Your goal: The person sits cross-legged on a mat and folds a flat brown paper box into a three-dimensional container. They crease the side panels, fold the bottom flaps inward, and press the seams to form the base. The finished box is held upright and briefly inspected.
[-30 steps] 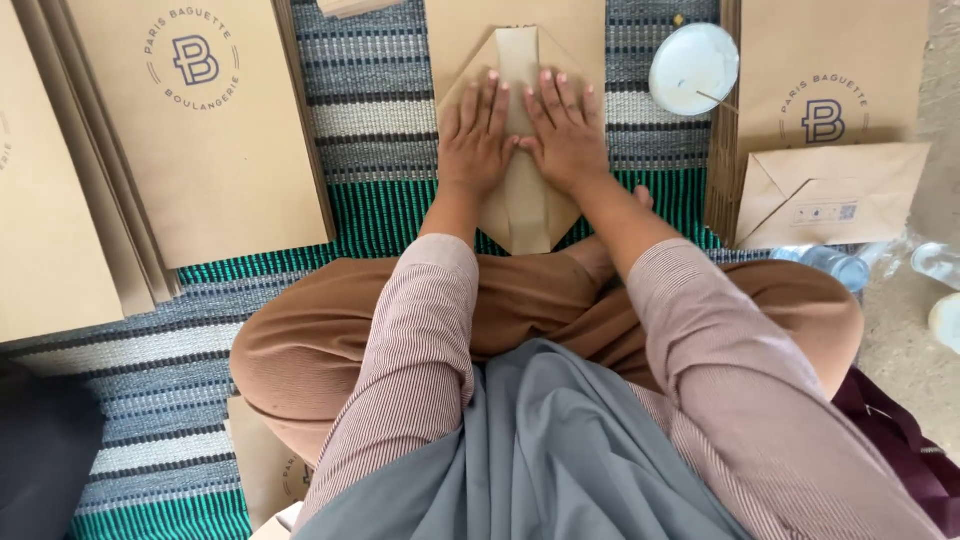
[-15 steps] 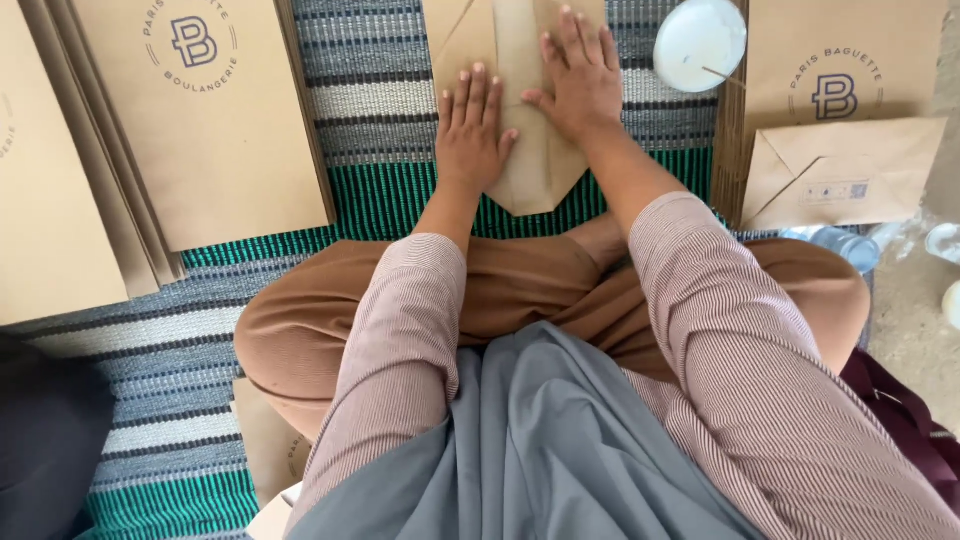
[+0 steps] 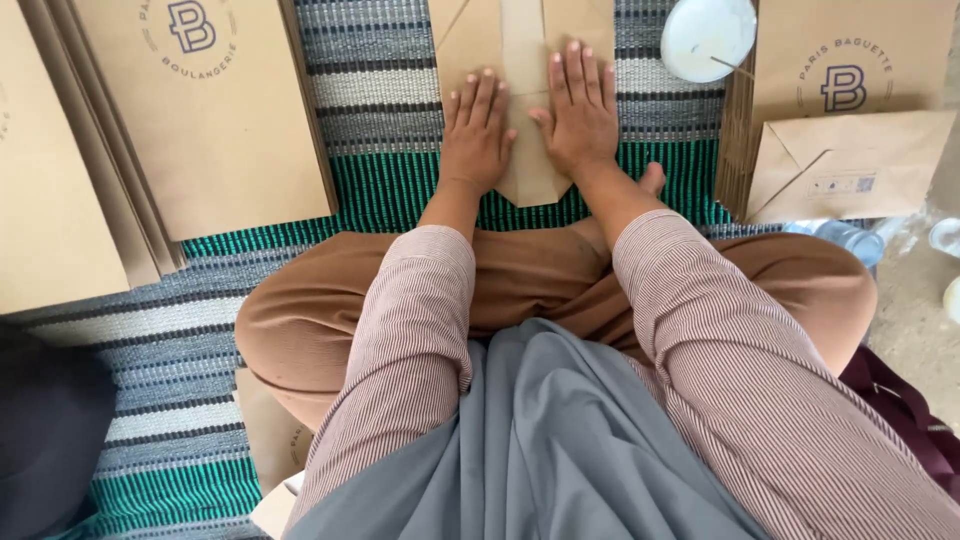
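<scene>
Since the earlier frame both hands have drawn level again: the right hand (image 3: 580, 110), which was reaching further up the sheet, has come back beside the left hand (image 3: 478, 130).

Folded brown paper piece (image 3: 525, 60) lies on the striped woven mat (image 3: 390, 110), directly ahead of the crossed legs, with a central strip running lengthwise and a pointed lower end. Both hands lie flat, palms down, fingers spread, pressing on the paper; neither grips anything. Thumbs nearly meet over the central strip.

Mat: coarse weave, bands of grey, cream, black and green. Bare pale ground shows at far right.

Left of the mat: stack of flat brown paper bags (image 3: 200, 120), rectangular, each with a dark round printed mark near the top. Right: another printed brown bag (image 3: 850, 70), and overlapping it a smaller brown bag (image 3: 840, 165) with folded flaps and a small pale label. White round lid (image 3: 708, 35) near the top right, just beside the printed bag.
</scene>
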